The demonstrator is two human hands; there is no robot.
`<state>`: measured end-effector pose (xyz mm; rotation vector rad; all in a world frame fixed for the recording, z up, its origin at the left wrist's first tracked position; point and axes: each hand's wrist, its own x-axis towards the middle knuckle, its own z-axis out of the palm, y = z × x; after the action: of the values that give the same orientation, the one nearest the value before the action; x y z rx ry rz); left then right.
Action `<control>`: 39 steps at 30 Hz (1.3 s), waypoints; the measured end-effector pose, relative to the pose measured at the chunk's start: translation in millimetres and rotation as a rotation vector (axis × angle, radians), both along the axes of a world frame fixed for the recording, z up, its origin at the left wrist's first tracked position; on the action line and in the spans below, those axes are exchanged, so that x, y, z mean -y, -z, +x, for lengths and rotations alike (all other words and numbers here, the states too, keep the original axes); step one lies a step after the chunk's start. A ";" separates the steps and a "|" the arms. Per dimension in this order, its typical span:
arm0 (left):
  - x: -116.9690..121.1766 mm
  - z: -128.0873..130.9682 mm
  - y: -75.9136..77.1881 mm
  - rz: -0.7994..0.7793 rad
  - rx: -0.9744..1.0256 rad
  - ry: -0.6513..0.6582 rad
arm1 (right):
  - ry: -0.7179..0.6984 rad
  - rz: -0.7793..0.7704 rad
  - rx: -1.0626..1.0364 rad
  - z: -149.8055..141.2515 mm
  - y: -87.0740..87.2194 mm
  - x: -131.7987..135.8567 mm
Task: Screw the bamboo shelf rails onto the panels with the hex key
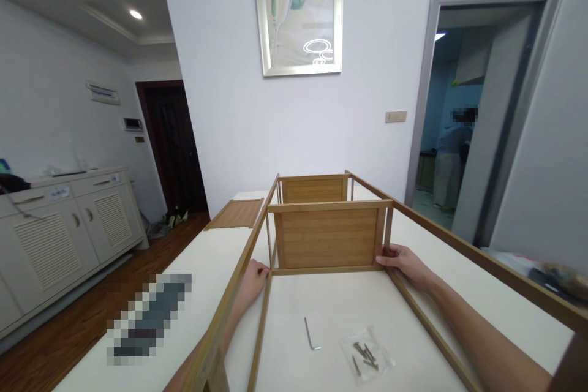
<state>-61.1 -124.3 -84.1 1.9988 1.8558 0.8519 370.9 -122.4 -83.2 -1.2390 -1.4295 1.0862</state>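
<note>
One wooden frame point(331, 206): clamping with right hand point(400, 260), touching with left hand point(255, 275), grip unclear; enclosing one hex key point(309, 334), about five screws point(368, 354).

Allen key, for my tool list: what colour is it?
The Allen key is silvery grey, seen best in the head view.

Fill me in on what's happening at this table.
Someone has both hands on a wooden frame lying on the white table. The left hand grips or touches one lower corner of the near panel, and the right hand holds the opposite one. A loose slatted panel lies off to the left. Inside the frame, a hex key and a clear bag of screws lie untouched.
</note>
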 end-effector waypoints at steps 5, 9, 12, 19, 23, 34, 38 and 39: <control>-0.7 0.4 0.4 -0.010 0.017 -0.001 | -0.005 0.008 -0.004 -1.1 -1.3 0.9; -2.8 -0.3 3.0 -0.011 0.033 -0.011 | -0.020 0.018 -0.013 -3.2 -2.8 2.8; -5.1 -2.3 6.0 -0.005 0.031 -0.018 | -0.025 0.025 -0.014 -4.2 -3.7 3.5; -13.1 -11.9 19.7 0.018 -0.030 0.039 | 0.028 0.044 0.009 -3.9 -1.5 3.9; -20.2 -16.8 29.2 0.023 -0.062 0.047 | 0.075 0.057 0.027 -2.7 1.5 3.7; -21.8 -16.4 35.9 0.032 -0.076 0.001 | 0.107 0.114 0.069 -4.2 5.7 4.2; -20.2 -14.6 33.4 0.044 -0.078 0.001 | 0.139 0.137 0.121 -6.1 3.5 5.2; -19.7 -14.3 32.8 0.046 -0.079 0.006 | 0.155 0.144 0.139 -6.8 3.0 4.9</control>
<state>-75.4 -104.6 -116.9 2.0930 1.8880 0.8332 364.1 -127.3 -86.2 -1.3172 -1.4618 0.7918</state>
